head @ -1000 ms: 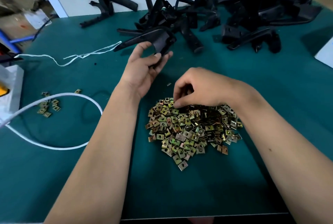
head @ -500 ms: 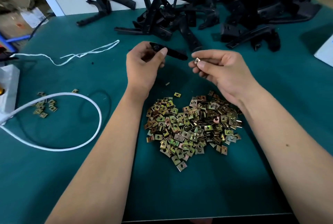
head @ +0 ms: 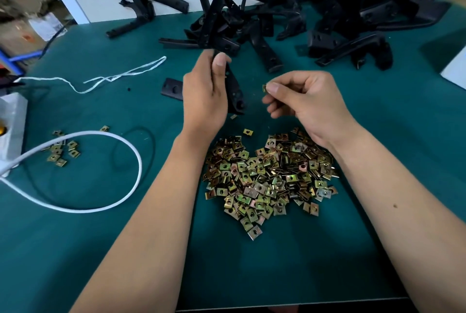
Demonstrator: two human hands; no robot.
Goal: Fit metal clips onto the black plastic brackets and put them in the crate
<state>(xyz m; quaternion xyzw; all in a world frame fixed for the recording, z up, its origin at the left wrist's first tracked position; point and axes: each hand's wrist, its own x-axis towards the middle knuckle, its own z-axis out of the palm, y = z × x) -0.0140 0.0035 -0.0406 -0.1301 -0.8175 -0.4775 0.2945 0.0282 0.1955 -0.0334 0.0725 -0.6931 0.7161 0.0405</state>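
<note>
One black bracket (head: 233,90) stands gripped in the left hand (head: 204,96), just beside the clip (head: 264,88) pinched by the right hand (head: 310,103).

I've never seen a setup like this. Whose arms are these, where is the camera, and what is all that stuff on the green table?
There is no machine here: these are a person's two bare arms, filmed by one wide camera worn on the head, looking down at the work.

The left hand holds a black plastic bracket upright. The right hand pinches one small metal clip between thumb and fingers, close to the bracket but not touching it.

On the green table lies a heap of brass-coloured clips near the wrists, and a pile of more black brackets at the far edge. To the left are a white cable, a few stray clips and some white string.
</note>
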